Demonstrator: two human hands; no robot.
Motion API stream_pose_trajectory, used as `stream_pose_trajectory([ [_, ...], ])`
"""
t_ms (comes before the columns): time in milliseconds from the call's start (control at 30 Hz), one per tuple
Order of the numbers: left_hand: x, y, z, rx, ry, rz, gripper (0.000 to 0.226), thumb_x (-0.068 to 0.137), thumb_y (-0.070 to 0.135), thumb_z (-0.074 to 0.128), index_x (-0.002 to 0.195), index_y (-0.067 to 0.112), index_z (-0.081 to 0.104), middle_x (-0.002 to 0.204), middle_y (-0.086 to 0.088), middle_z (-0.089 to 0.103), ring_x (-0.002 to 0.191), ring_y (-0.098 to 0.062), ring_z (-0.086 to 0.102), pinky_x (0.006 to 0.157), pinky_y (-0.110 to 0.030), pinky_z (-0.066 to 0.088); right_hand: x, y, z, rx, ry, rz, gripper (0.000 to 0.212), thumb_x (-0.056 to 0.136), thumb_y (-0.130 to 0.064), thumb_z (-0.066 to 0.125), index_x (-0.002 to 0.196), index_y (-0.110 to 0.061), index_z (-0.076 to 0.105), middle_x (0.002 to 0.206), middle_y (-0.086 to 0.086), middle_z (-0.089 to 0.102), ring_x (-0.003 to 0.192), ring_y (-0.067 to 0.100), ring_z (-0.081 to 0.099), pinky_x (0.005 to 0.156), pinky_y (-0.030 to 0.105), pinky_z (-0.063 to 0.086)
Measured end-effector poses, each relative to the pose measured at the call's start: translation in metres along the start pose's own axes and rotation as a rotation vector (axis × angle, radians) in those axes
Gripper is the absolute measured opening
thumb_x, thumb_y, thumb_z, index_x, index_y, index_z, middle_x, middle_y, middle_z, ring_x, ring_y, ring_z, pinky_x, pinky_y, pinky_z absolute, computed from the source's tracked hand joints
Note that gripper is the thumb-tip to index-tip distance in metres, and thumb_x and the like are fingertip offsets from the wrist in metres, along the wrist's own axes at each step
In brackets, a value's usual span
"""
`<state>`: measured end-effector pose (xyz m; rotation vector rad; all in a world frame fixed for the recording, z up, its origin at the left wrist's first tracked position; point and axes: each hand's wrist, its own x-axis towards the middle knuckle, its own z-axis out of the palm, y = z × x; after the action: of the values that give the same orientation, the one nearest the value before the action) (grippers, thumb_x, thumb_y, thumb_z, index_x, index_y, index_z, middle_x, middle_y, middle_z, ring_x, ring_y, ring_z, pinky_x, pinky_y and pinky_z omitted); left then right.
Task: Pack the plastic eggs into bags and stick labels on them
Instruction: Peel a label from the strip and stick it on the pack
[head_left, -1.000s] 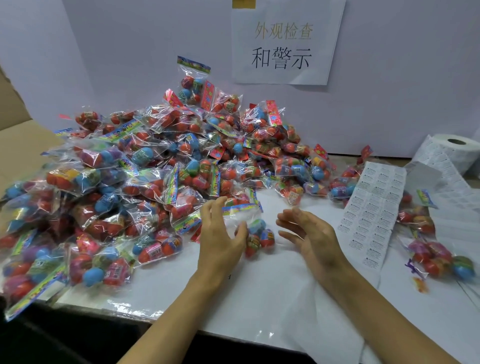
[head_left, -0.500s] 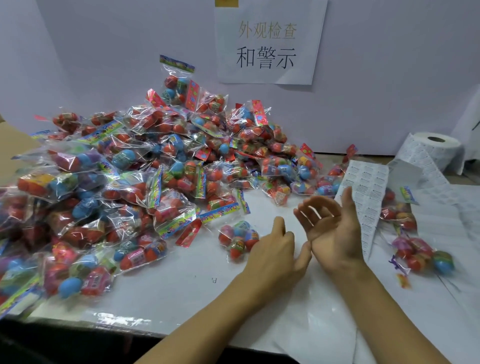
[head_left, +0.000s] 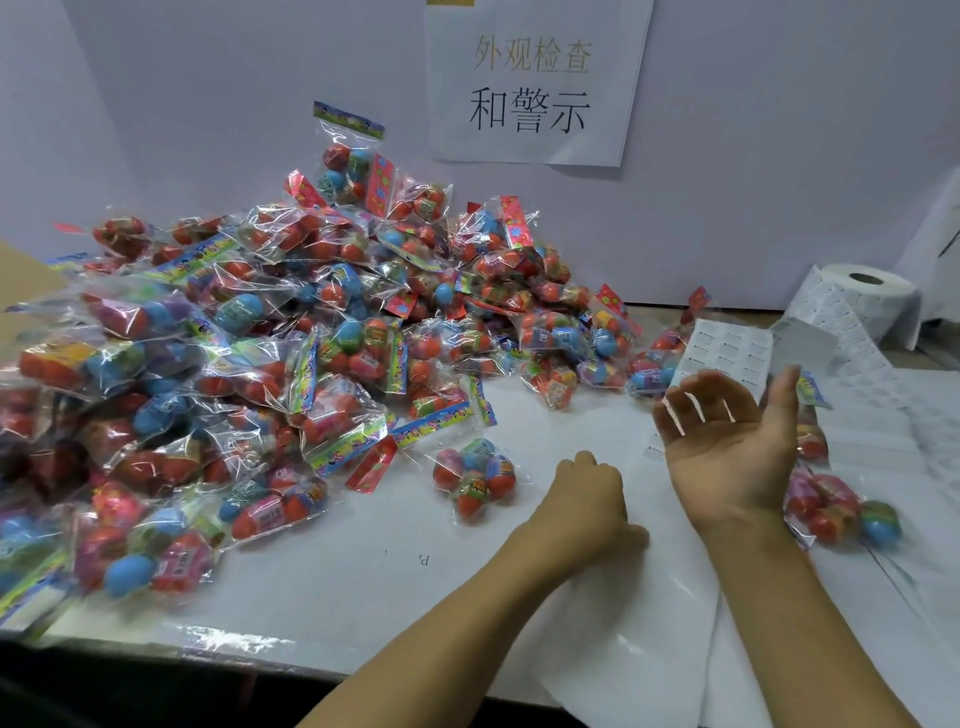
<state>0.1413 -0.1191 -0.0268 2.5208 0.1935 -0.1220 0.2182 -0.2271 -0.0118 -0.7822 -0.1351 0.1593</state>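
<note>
Step in hand: the labelling step is judged to be under way, since a bag of plastic eggs (head_left: 475, 480) is laid apart from the rest and no label is seen on it.
Landmark: all places are given from that lone bag.
Heap of filled bags (head_left: 270, 353): piled to the left of and behind it, against the wall.
Label sheet (head_left: 727, 353): seen to the right and behind, partly hidden by the raised hand.
Label roll (head_left: 865, 296): stood farther right, near the wall.
Left hand (head_left: 589, 506): rested on the white table (head_left: 363, 571) just right of the bag, fingers curled under; whether anything is pinched cannot be told.
Right hand (head_left: 730, 447): held palm-up, fingers apart and loosely bent, nothing held.
Next move: a label would have to be peeled from the sheet and pressed flat onto the bag.
</note>
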Motion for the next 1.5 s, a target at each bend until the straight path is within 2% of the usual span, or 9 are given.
stream_pose_trajectory([
  [133, -0.002, 0.001, 0.004, -0.053, 0.012, -0.043, 0.051, 0.093, 0.036, 0.072, 0.130, 0.007, 0.053, 0.136, -0.014, 0.041, 0.127, -0.031, 0.043, 0.100, -0.038, 0.044, -0.001, 0.002, 0.001, -0.318, -0.024, -0.095, 0.043, 0.093, -0.053, 0.056, 0.080, -0.016, 0.075, 0.078, 0.002, 0.073, 0.077, 0.015, 0.071, 0.073, 0.031, 0.055],
  [267, 0.002, 0.010, 0.016, 0.056, 0.124, -0.083, 0.059, 0.088, 0.061, 0.069, 0.107, 0.006, 0.056, 0.141, -0.014, 0.038, 0.117, -0.036, 0.050, 0.080, -0.043, 0.042, -0.004, 0.002, 0.000, -0.370, 0.005, -0.124, 0.041, 0.098, -0.044, 0.054, 0.076, -0.018, 0.076, 0.074, 0.001, 0.072, 0.073, 0.013, 0.070, 0.070, 0.031, 0.053],
  [533, 0.016, 0.008, 0.008, -0.021, 0.061, -0.024, 0.027, 0.089, 0.028, 0.074, 0.100, 0.010, 0.057, 0.105, -0.010, 0.049, 0.102, -0.027, 0.044, 0.069, -0.034, 0.036, 0.000, -0.005, -0.009, -0.411, 0.047, -0.143, 0.035, 0.099, -0.039, 0.055, 0.080, -0.016, 0.074, 0.076, 0.000, 0.072, 0.076, 0.013, 0.069, 0.069, 0.029, 0.053],
  [633, 0.013, -0.007, -0.011, -0.314, 0.029, -0.088, 0.029, 0.086, 0.013, 0.075, 0.084, 0.018, 0.046, 0.096, -0.008, 0.057, 0.088, -0.027, 0.055, 0.057, -0.030, 0.040, 0.001, -0.006, -0.012, -0.507, 0.059, -0.187, 0.025, 0.088, -0.033, 0.058, 0.074, -0.024, 0.077, 0.077, -0.004, 0.072, 0.077, 0.010, 0.067, 0.072, 0.031, 0.047],
  [767, 0.006, -0.033, -0.043, -0.934, -0.067, -0.211, 0.040, 0.079, -0.006, 0.081, 0.101, 0.014, 0.056, 0.110, -0.021, 0.070, 0.096, -0.037, 0.070, 0.080, -0.047, 0.061, -0.004, -0.002, -0.016, -0.735, -0.059, -0.365, 0.019, 0.084, -0.023, 0.061, 0.078, -0.030, 0.077, 0.080, -0.010, 0.073, 0.076, 0.003, 0.063, 0.068, 0.019, 0.047],
  [933, 0.002, -0.038, -0.042, -1.076, -0.030, -0.174, 0.043, 0.080, -0.015, 0.073, 0.107, 0.016, 0.062, 0.101, -0.012, 0.075, 0.081, -0.024, 0.074, 0.073, -0.039, 0.064, -0.013, 0.006, -0.016, -1.248, -0.292, -0.809, 0.020, 0.083, -0.011, 0.068, 0.101, -0.014, 0.074, 0.099, -0.002, 0.065, 0.091, 0.014, 0.058, 0.082, 0.020, 0.046],
  [1033, 0.001, -0.038, -0.035, -1.110, -0.037, -0.130, 0.052, 0.079, -0.008, 0.079, 0.120, 0.019, 0.060, 0.112, -0.011, 0.074, 0.096, -0.026, 0.074, 0.081, -0.039, 0.064, -0.019, 0.007, -0.019, -1.395, -0.314, -0.918, 0.018, 0.081, -0.002, 0.076, 0.098, -0.009, 0.076, 0.099, -0.003, 0.057, 0.096, 0.017, 0.051, 0.090, 0.010, 0.037],
  [1167, -0.001, -0.044, -0.030, -1.121, -0.089, -0.115, 0.042, 0.082, 0.009, 0.084, 0.111, 0.028, 0.060, 0.100, 0.003, 0.078, 0.086, -0.013, 0.076, 0.071, -0.029, 0.061, -0.022, 0.004, -0.030, -1.420, -0.332, -0.797, 0.024, 0.074, 0.006, 0.084, 0.088, -0.012, 0.074, 0.085, -0.006, 0.060, 0.082, 0.011, 0.052, 0.079, 0.010, 0.039],
  [1500, -0.003, -0.056, -0.027, -1.073, -0.141, -0.106, 0.049, 0.077, -0.002, 0.085, 0.105, 0.024, 0.054, 0.101, -0.011, 0.079, 0.083, -0.029, 0.076, 0.074, -0.047, 0.064, -0.026, 0.003, -0.033, -1.242, -0.361, -0.499, 0.023, 0.075, 0.001, 0.083, 0.072, -0.019, 0.073, 0.071, -0.012, 0.068, 0.067, 0.009, 0.062, 0.059, 0.006, 0.038],
])
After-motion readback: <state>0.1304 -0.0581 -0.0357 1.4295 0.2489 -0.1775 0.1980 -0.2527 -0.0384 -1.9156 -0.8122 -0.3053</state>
